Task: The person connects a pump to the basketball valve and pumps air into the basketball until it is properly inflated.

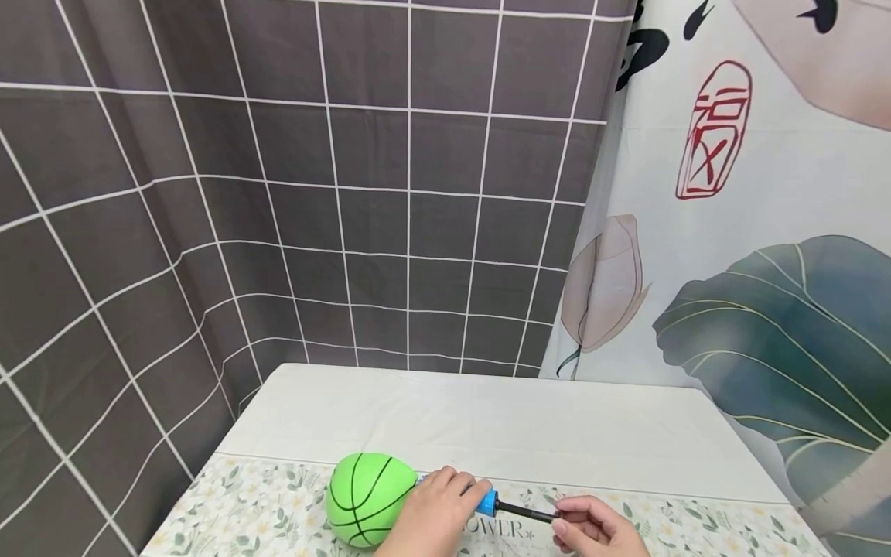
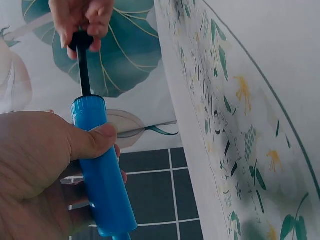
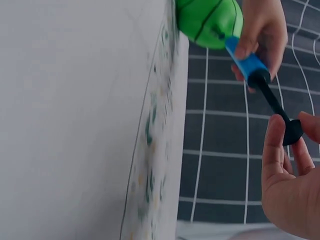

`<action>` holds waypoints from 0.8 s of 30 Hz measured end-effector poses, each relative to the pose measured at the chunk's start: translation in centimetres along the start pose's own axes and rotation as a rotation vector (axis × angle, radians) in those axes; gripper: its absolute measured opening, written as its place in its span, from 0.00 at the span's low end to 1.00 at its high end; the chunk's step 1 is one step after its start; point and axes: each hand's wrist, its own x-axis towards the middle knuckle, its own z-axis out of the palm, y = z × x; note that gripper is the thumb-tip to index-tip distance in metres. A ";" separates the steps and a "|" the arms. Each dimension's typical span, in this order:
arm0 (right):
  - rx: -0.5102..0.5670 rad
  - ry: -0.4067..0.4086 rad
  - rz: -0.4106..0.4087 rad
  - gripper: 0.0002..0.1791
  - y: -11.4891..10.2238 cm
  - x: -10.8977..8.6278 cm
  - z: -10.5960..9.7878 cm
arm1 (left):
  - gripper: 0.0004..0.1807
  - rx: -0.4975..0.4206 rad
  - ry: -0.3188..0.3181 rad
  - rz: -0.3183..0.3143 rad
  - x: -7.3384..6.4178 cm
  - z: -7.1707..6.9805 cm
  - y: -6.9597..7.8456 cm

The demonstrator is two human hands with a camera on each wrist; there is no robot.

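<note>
My left hand (image 1: 440, 507) grips the blue barrel of a small hand pump (image 2: 107, 185), thumb along one side and fingers round the other. The pump's black rod (image 1: 525, 511) stands pulled out of the barrel. At its end, my right hand (image 3: 295, 180) pinches the black knob handle (image 3: 292, 132) between thumb and fingers. The pump's far end meets a green ball (image 1: 369, 499) with black basketball lines, bulged to a blunt tip on the pump side. In the head view, my left hand covers most of the barrel.
A white table (image 1: 487, 410) carries a floral-printed strip (image 1: 244, 495) with lettering along its near side. Behind it hangs a dark curtain (image 1: 445, 232) with a white grid. On the right is a pale curtain (image 1: 626, 170) printed with leaves and a red seal.
</note>
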 end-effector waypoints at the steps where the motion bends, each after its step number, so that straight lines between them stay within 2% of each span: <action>1: -0.003 0.009 0.012 0.28 0.0 -0.1 -0.4 | 0.33 0.004 -0.009 -0.004 0.0 -0.1 -0.1; 6: 0.000 0.055 0.012 0.26 0.2 -0.3 -1.9 | 0.33 0.024 -0.016 -0.022 -0.1 -0.3 -0.1; 10: -0.003 0.086 -0.018 0.24 0.1 -0.4 -1.9 | 0.31 0.057 -0.003 -0.002 -0.1 -0.5 -0.2; 15: -0.022 0.039 -0.037 0.24 -0.3 -0.4 -0.9 | 0.29 0.106 0.062 0.067 -0.1 -0.3 -0.2; 21: -0.028 -0.049 -0.091 0.24 -0.6 0.0 1.5 | 0.30 0.041 0.060 0.103 -0.1 0.3 -0.2; 24: -0.035 -0.092 -0.107 0.24 -0.7 0.3 2.6 | 0.27 0.044 0.088 0.126 0.0 0.7 -0.1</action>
